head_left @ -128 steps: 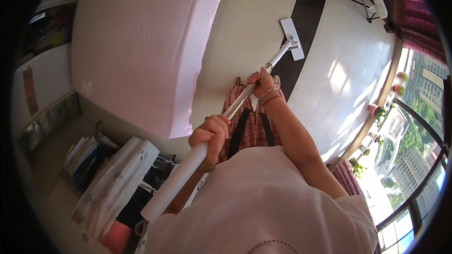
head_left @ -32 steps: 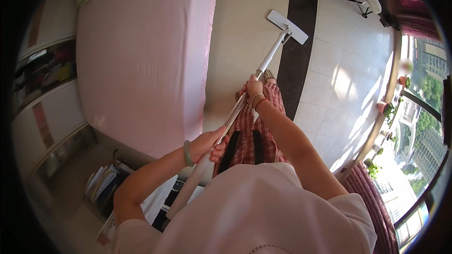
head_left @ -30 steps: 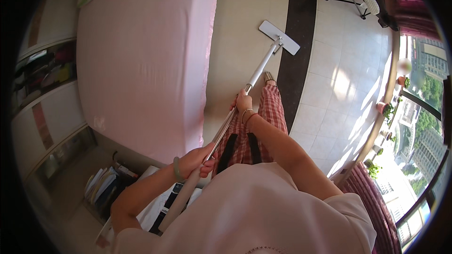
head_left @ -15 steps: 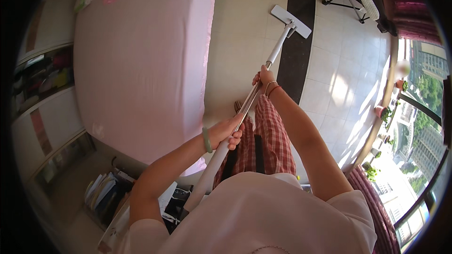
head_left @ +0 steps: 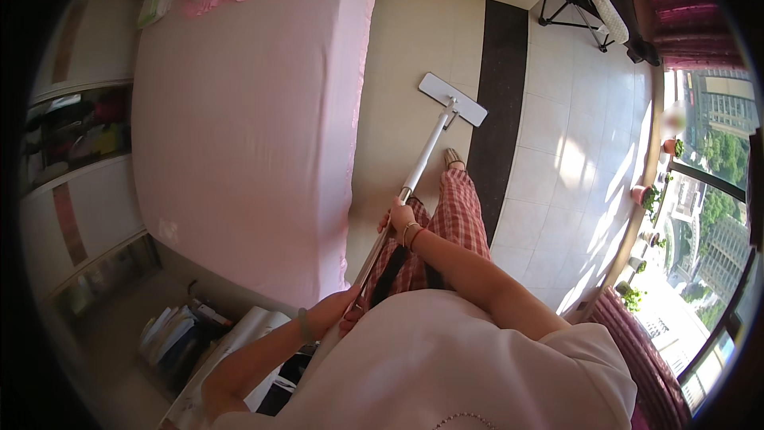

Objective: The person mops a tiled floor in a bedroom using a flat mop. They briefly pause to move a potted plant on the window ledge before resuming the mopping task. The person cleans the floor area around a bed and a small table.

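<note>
A flat mop (head_left: pixel 427 148) with a white rectangular head (head_left: pixel 452 99) slants away from me, its head resting on the beige tiles just left of the dark floor strip. Around the metal part of its pole my right hand (head_left: pixel 398 219) is closed, with bracelets at the wrist. Lower on the pole, close to my body, my left hand (head_left: pixel 342 308) grips it too; a green bangle circles that wrist. My shirt partly hides the left fingers and the pole's near end.
A bed (head_left: pixel 239 127) with a pink sheet runs along the left. One slippered foot (head_left: pixel 454 158) is just right of the pole. A black-legged chair (head_left: pixel 593 12) stands far right, beside plants (head_left: pixel 650 195) along the window. Papers (head_left: pixel 171 330) and a white table (head_left: pixel 231 350) lie at lower left.
Both hands have drawn the mop back toward my body and leftward. Its head has slid from the dark strip onto the beige tiles. One foot has come forward.
</note>
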The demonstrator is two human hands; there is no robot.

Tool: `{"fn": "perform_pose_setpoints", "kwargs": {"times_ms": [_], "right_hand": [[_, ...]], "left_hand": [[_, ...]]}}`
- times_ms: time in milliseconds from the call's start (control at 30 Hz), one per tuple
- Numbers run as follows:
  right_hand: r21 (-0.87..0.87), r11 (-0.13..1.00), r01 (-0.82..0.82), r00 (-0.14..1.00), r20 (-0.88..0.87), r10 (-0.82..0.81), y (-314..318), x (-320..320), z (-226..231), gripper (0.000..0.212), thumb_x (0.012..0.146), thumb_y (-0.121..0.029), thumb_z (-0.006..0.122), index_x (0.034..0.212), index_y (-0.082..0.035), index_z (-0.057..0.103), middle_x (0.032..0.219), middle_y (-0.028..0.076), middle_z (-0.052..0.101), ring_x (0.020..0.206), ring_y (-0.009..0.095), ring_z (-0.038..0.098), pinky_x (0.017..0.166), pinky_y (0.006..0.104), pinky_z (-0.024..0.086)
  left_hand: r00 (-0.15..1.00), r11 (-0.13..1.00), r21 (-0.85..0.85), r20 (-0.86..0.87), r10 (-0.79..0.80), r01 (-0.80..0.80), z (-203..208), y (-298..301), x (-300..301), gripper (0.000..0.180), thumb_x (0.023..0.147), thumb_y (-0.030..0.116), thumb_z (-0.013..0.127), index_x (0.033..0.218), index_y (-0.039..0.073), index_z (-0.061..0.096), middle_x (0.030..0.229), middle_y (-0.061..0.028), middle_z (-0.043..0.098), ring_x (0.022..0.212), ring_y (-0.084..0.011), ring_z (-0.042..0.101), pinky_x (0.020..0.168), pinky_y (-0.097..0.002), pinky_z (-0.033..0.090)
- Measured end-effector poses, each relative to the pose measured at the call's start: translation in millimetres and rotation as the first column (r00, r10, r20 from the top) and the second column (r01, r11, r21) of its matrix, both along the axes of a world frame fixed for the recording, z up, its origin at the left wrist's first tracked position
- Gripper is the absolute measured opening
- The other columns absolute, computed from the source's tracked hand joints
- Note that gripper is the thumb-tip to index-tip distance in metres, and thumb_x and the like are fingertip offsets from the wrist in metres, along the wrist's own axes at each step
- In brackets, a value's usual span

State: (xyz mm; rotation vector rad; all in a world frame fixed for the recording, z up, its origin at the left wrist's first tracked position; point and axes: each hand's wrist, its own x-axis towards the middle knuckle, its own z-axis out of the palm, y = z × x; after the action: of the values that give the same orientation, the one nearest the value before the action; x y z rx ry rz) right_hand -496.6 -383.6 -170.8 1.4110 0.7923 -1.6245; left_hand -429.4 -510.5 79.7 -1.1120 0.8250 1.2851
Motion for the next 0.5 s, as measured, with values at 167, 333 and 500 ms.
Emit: {"fn": "perform_pose_setpoints", "kwargs": {"times_ms": [167, 333, 500], "right_hand": [[-0.028, 0.990, 0.139, 0.990, -0.018, -0.140, -12, 2, 13, 0.032, 0.099, -0.037, 0.046, 0.084, -0.010, 0.041, 0.065, 0.001, 0.038, 0.046, 0.016, 0.038, 0.044, 0.0361, 0.039], [-0.054, 0.934, 0.354, 0.935, -0.013, -0.355, 16, -66, -17, 0.032, 0.098, -0.039, 0.048, 0.081, -0.014, 0.041, 0.061, -0.002, 0.033, 0.045, 0.011, 0.034, 0.042, 0.0313, 0.034], [-0.078, 0.870, 0.487, 0.852, -0.180, -0.492, 70, -193, -40, 0.029, 0.097, -0.034, 0.047, 0.080, -0.012, 0.038, 0.060, -0.003, 0.030, 0.045, 0.010, 0.030, 0.043, 0.0285, 0.032]], "left_hand": [[0.977, 0.991, -0.029, -0.166, -0.134, 0.131, 12, -8, 2, 0.042, 0.103, 0.047, 0.036, 0.089, 0.009, 0.046, 0.062, 0.0008, 0.039, 0.047, -0.0091, 0.036, 0.045, -0.0235, 0.034], [0.960, 0.988, -0.004, -0.237, -0.150, 0.153, -22, 1, -59, 0.039, 0.101, 0.045, 0.043, 0.093, 0.006, 0.043, 0.064, -0.0011, 0.040, 0.045, -0.0117, 0.040, 0.039, -0.0299, 0.038], [0.931, 0.980, 0.031, -0.321, -0.176, 0.196, -57, 37, -188, 0.033, 0.101, 0.038, 0.044, 0.093, 0.006, 0.044, 0.064, -0.0012, 0.042, 0.044, -0.0109, 0.041, 0.039, -0.0275, 0.037]]}}
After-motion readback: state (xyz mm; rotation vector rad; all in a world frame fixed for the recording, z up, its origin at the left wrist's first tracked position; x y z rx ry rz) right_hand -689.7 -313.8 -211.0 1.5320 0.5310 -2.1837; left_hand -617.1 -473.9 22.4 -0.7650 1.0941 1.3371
